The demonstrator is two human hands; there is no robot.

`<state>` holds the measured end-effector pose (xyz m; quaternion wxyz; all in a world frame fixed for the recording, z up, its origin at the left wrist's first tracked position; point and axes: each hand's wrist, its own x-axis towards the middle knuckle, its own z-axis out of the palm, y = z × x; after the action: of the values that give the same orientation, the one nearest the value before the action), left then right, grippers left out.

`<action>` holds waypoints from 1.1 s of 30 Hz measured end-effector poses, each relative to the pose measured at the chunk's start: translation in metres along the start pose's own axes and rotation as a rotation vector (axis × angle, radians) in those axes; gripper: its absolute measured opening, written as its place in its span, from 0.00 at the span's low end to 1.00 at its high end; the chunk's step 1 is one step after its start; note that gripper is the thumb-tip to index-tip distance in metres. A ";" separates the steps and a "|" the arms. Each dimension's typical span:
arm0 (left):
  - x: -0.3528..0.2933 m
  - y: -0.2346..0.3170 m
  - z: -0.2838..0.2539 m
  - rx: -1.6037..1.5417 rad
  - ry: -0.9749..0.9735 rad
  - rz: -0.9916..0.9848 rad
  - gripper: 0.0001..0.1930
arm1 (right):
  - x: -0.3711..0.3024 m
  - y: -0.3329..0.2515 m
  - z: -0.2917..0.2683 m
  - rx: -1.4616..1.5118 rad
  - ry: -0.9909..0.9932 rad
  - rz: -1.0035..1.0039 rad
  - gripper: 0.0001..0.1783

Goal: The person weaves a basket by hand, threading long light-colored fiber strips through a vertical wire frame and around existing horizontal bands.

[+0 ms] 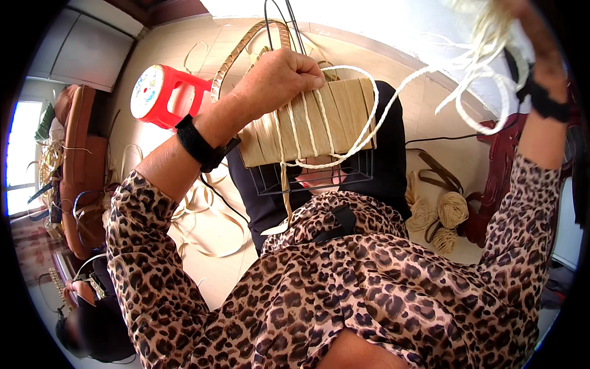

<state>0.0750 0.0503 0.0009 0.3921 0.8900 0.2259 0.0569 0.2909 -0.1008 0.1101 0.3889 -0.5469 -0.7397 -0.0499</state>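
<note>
My left hand has its fingers curled tight over the top edge of a wire basket frame half-wrapped in tan straw strips, resting on my lap. My right hand, raised high, grips a bundle of pale cord whose strands run down across the frame; a red stool lies behind.

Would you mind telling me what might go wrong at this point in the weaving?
The pale cord runs in loose loops from the basket frame up to the raised right hand; those loops might tangle or knot. The left hand grips only the frame's top edge, so a hard pull could tilt it. The bare black wires stick up close to that hand.
</note>
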 end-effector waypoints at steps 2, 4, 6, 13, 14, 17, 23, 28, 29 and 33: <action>-0.006 -0.001 -0.003 -0.025 -0.019 -0.078 0.10 | -0.008 -0.001 0.038 0.389 -0.405 0.078 0.09; -0.004 -0.002 -0.002 -0.029 -0.023 -0.058 0.10 | -0.037 0.017 0.083 0.227 -0.488 -0.278 0.14; 0.001 -0.003 0.000 -0.030 -0.030 -0.041 0.09 | -0.059 0.008 0.099 0.114 -0.471 -0.450 0.13; 0.001 0.001 0.002 -0.023 -0.021 -0.045 0.08 | -0.101 -0.022 0.091 0.351 -0.530 -0.316 0.07; 0.003 -0.002 0.004 -0.039 0.006 -0.008 0.08 | -0.107 -0.028 0.089 0.482 -0.573 -0.266 0.08; 0.002 -0.002 0.007 -0.094 -0.018 -0.070 0.08 | -0.110 -0.037 0.068 0.744 -0.713 -0.241 0.08; -0.003 0.006 0.012 -0.013 0.002 -0.041 0.08 | -0.115 0.013 -0.001 0.622 -0.064 0.131 0.16; -0.009 0.009 0.005 -0.043 -0.007 -0.080 0.07 | -0.037 0.028 0.067 0.635 0.376 0.349 0.09; -0.005 0.020 0.006 -0.022 -0.021 -0.032 0.07 | -0.029 0.035 0.064 0.603 0.466 0.399 0.07; -0.009 0.013 0.014 -0.037 0.033 -0.049 0.07 | -0.006 0.079 0.108 -0.477 0.365 0.092 0.17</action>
<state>0.0760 0.0290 0.0017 0.4057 0.8758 0.2530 0.0663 0.3020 -0.0203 0.0043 0.3779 -0.6377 -0.5993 -0.3023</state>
